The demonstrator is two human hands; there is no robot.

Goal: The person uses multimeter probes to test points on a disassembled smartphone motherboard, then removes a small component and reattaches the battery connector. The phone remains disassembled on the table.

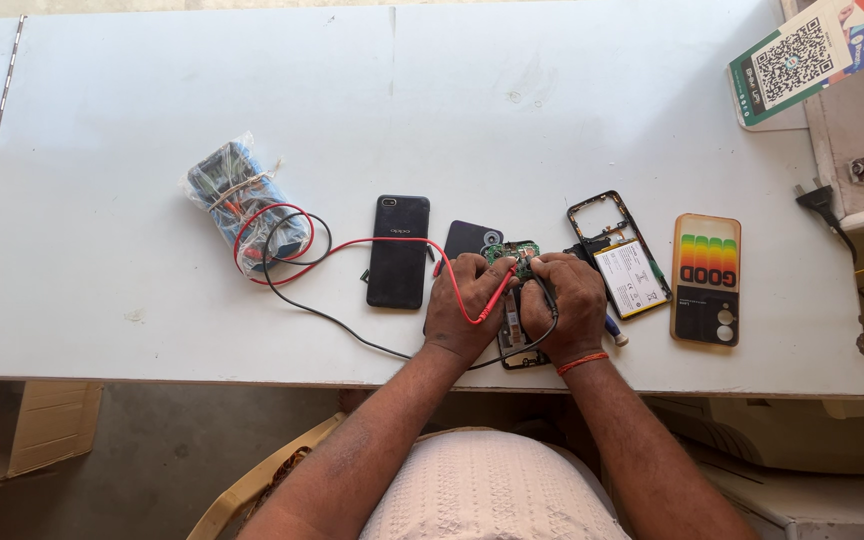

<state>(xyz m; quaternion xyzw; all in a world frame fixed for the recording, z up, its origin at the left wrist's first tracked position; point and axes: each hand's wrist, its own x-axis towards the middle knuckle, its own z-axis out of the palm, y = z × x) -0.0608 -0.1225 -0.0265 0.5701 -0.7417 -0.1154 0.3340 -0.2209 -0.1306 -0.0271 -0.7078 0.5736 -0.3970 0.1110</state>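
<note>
Probing an opened phone's green circuit board (520,262) on the white surface (452,110). Left hand (467,308) closed around the red probe (497,290), right hand (570,305) gripping the black probe (548,292), tips meeting on the board at 12 o'clock from both hands. Next, likely steady contact on small pads. Plastic-wrapped blue multimeter (242,205) at 10 o'clock, well apart.
</note>
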